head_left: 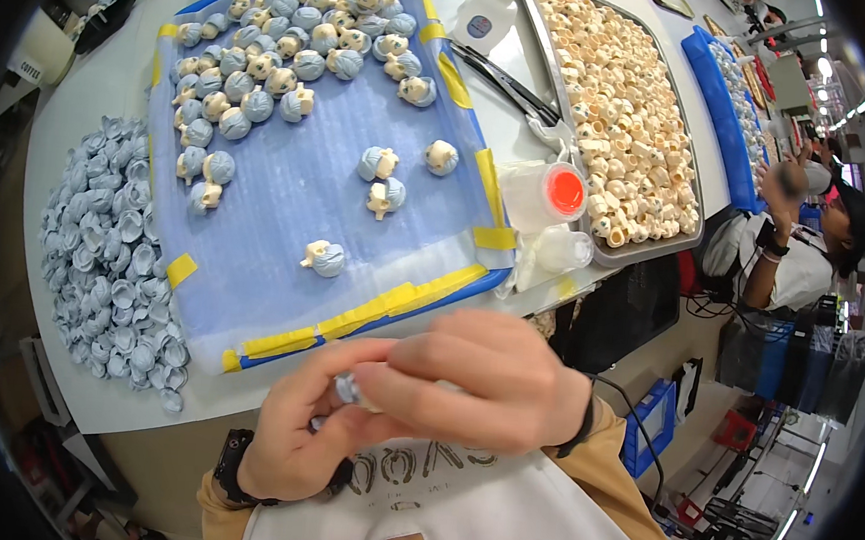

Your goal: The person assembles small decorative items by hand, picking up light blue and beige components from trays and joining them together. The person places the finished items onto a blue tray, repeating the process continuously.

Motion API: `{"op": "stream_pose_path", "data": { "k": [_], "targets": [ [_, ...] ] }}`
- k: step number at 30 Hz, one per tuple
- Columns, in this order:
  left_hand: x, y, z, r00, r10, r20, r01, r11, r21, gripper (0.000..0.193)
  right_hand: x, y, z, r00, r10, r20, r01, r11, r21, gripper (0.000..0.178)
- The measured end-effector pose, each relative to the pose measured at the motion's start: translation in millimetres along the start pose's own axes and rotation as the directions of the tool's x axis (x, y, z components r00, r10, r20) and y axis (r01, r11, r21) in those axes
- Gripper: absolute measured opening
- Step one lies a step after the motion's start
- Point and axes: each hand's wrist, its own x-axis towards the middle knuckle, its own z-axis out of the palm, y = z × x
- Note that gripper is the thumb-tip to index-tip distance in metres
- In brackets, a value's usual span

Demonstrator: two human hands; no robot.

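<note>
My left hand point(303, 432) and my right hand point(490, 384) meet close in front of me, just off the table's near edge. Between their closed fingers is a small doll head point(347, 387); only a bit of its light blue hair shows, and the fingers hide the rest. Beyond them lies a blue tray point(267, 198) lined with a translucent sheet and edged with yellow tape. Doll heads with blue hair point(256, 104) crowd its far part, and a few lie apart, one of them point(324, 258) nearest my hands.
Loose blue hair shells point(112, 258) are heaped left of the tray. A metal tray point(699, 223) of bare cream heads stands at the right. Between the trays are black tweezers point(506, 83), a white bottle point(487, 18) and a red-topped cup point(564, 191). A person point(796, 235) sits farther right.
</note>
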Motion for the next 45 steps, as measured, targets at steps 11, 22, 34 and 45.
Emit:
{"op": "stream_pose_path", "data": {
  "k": [11, 22, 34, 45],
  "targets": [
    [-4.6, -2.3, -6.4, 0.998, -0.037, -0.051, 0.037, 0.999, -0.010, 0.050, -9.8, -0.1, -20.3, 0.995, 0.027, -0.093, -0.029, 0.999, -0.017, 0.043],
    [-10.9, -2.5, -14.3, 0.992, 0.063, -0.105, -0.065, 0.998, -0.025, 0.043, 6.2, 28.2, -99.1, 0.926, 0.374, -0.052, -0.343, 0.777, -0.528, 0.021],
    [-2.2, 8.6, -17.2, 0.943, 0.024, -0.332, -0.123, 0.952, -0.280, 0.051, 4.8, 38.6, -101.5, 0.933, 0.359, -0.039, -0.327, 0.795, -0.511, 0.020],
    [-5.1, 6.9, -18.7, 0.914, 0.154, -0.375, -0.191, 0.979, -0.064, 0.058, -3.1, 47.4, -92.8, 0.906, 0.396, -0.151, -0.422, 0.811, -0.406, 0.019]
  ]
}}
